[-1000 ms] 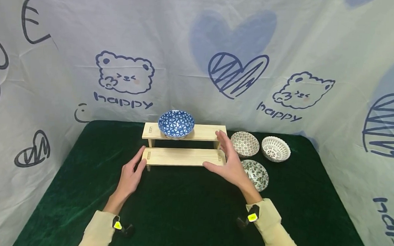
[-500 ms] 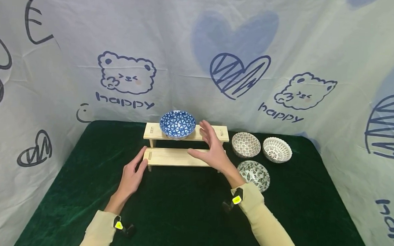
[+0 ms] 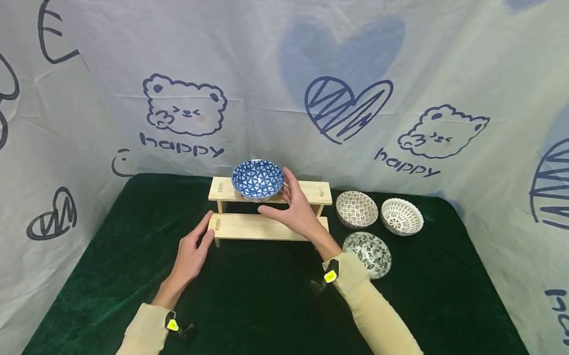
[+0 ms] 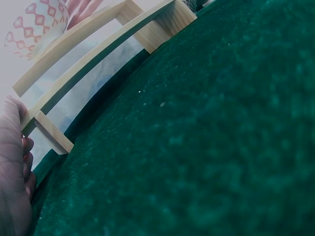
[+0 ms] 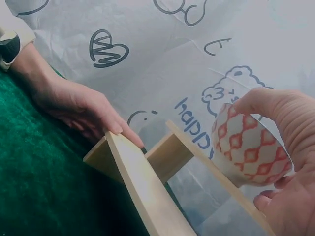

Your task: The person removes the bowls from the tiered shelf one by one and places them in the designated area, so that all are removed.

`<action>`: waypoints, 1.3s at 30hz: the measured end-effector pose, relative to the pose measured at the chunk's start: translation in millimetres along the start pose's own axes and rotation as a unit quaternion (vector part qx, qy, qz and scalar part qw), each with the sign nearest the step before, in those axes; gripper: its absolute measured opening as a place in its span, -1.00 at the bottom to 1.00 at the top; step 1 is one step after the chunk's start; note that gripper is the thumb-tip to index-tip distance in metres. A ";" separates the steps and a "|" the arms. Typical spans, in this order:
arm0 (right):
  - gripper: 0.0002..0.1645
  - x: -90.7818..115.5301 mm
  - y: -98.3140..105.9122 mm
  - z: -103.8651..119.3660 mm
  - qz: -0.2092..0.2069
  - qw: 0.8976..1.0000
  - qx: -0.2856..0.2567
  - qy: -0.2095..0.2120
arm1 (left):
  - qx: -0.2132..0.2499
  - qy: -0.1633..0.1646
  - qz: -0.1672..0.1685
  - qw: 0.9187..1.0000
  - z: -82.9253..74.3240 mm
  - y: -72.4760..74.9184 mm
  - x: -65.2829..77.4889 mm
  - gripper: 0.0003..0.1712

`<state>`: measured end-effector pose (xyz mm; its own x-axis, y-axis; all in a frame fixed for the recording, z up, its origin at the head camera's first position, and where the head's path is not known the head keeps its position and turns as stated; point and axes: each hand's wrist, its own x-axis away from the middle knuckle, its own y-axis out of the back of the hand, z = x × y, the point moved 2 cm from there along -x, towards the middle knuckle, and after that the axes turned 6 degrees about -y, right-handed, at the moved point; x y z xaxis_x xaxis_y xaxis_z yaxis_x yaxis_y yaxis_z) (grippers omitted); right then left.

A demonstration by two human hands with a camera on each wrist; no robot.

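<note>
A blue-and-white patterned bowl sits on the upper board of a two-step wooden rack; its outside shows red diamond shapes in the right wrist view. My right hand is at the bowl's right side, fingers beside the rim and thumb in front. A small gap shows between thumb and bowl in the head view, and firm contact cannot be made out. My left hand touches the left end of the lower board with thumb and forefinger, its fingers fairly straight.
Right of the rack stand a brown-checked bowl, a white ribbed bowl and a green floral bowl. Dark green cloth covers the table. A pale printed curtain hangs behind and along the sides.
My right hand has moved left from the rack's right end to the blue bowl. The left hand stays at the lower board's left end. The bowl keeps its place on the rack.
</note>
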<state>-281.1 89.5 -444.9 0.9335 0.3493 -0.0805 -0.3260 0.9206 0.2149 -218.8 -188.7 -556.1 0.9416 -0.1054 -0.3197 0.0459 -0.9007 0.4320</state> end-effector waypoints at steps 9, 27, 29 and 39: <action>0.43 -16.8 -9.9 5.8 -0.025 0.998 0.046 -0.025 | 0.000 0.003 -0.002 1.000 -0.7 1.0 -1.5 -0.36; 0.47 -26.7 -17.1 1.0 -0.105 0.991 0.071 -0.038 | 0.005 0.005 0.003 1.000 0.3 -0.8 -1.6 -0.36; 0.46 -25.4 -16.9 0.4 -0.114 0.990 0.078 -0.037 | 0.004 0.007 0.003 1.000 0.6 -0.7 -1.4 -0.36; 0.42 -13.6 -13.0 -1.7 -0.139 0.988 0.071 -0.020 | 0.000 0.007 0.000 1.000 1.2 -0.2 0.5 -0.36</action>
<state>-289.8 73.1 -448.2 0.9901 0.0771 -0.1174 -0.0350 0.9449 0.3254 -218.7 -189.1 -557.3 0.9465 -0.0997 -0.3070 0.0453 -0.9006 0.4322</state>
